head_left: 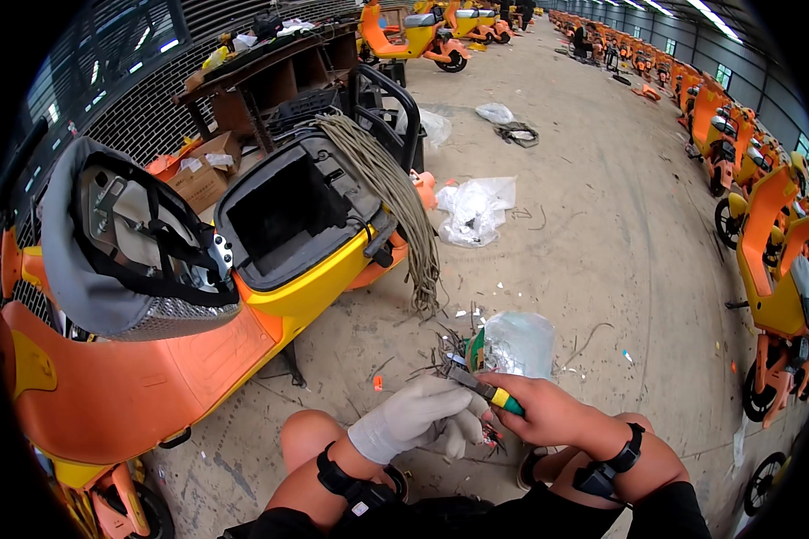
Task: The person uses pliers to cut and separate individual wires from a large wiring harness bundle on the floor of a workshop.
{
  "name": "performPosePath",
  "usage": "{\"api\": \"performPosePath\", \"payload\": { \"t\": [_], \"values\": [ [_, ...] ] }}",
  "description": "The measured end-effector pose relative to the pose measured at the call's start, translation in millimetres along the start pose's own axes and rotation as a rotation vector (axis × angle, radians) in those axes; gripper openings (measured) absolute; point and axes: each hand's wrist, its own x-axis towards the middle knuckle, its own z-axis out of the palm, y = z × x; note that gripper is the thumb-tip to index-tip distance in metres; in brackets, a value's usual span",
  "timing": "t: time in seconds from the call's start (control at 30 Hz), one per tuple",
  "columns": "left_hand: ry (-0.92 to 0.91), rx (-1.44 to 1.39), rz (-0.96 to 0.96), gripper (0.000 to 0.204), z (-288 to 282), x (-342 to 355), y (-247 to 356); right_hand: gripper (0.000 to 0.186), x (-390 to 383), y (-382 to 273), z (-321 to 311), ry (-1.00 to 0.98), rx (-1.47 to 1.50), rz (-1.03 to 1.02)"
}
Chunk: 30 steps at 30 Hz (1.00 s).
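Observation:
My left hand [413,418], in a pale glove, is in front of me above the floor with its fingers curled; what they hold is hidden. My bare right hand [544,411] is closed on a knife-like tool [505,398] with a yellow-and-green handle. Its dark metal part reaches over the gloved fingers, and its exact kind is unclear. Thin wire ends, some red [492,437], show just below the gloved fingertips. Beyond my hands lie a heap of dark wire scraps [445,346] and a clear plastic bag [520,343] with a green-edged piece beside it.
An orange-and-yellow scooter [144,355] stands at my left, its grey seat [121,287] tipped up and its storage box [243,269] uncovered. A bundle of long cables [377,171] hangs over its back. More scooters [768,260] line the right. White plastic [476,208] lies ahead.

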Motion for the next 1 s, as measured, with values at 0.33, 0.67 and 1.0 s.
{"api": "performPosePath", "payload": {
  "t": [0.33,0.67,1.0],
  "values": [
    [0.397,1.52,0.153,0.027,-14,22,-24,0.05,-1,0,1,-0.11,-0.089,0.254],
    [0.6,1.974,0.149,0.01,-2,29,-54,0.038,0,7,17,-0.187,-0.121,0.367],
    [0.607,1.943,0.01,0.012,0,30,-62,0.039,1,7,25,-0.271,-0.15,0.502]
  ]
}}
